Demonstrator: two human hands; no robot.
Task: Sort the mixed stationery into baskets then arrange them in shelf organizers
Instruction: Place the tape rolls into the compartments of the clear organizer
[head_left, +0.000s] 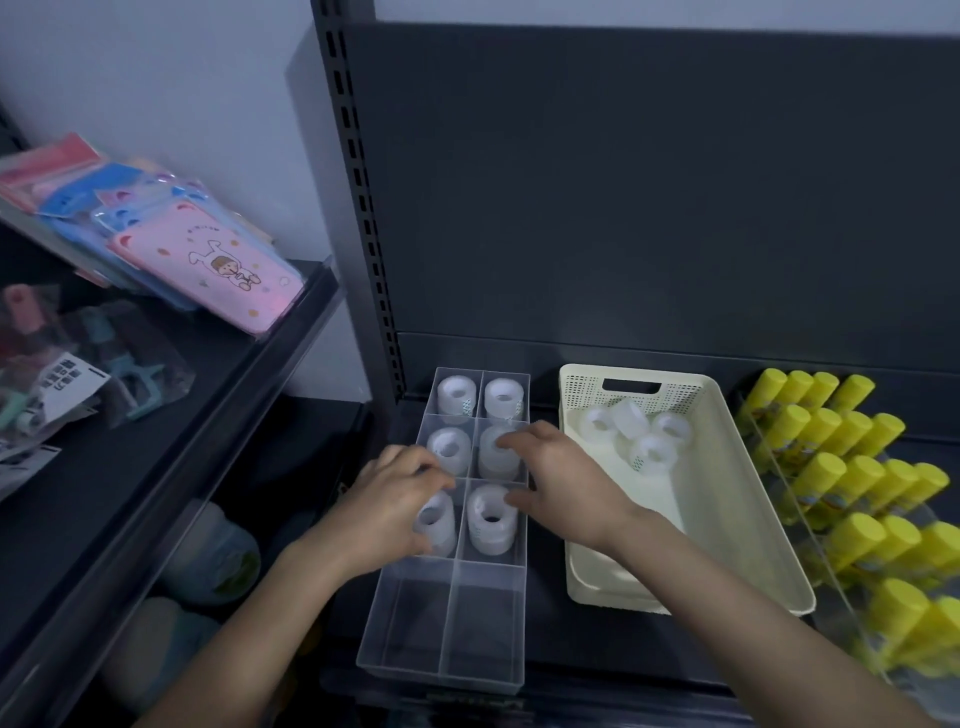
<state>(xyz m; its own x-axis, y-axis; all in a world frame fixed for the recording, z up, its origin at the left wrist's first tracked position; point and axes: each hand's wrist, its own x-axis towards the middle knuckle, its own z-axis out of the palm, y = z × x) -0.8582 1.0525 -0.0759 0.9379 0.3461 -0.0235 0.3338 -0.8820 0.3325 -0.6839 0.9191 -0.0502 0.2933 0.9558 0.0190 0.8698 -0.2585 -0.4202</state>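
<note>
A clear divided organizer (447, 629) stands on the dark shelf, with white tape rolls in its six far cells and its two nearest cells bare. My left hand (387, 506) holds a tape roll (436, 522) in the third-row left cell. My right hand (563, 480) reaches over the right column, its fingertips on the roll (493, 457) in the second-row right cell and its thumb beside the roll (491, 517) below. A cream basket (727, 519) to the right holds several more tape rolls (636, 434).
Rows of yellow glue sticks (852, 488) fill a clear tiered rack at the right. On the left shelf unit lie pink and blue pouches (208, 260) and bagged items (78, 384) below them. A dark back panel (649, 182) rises behind the shelf.
</note>
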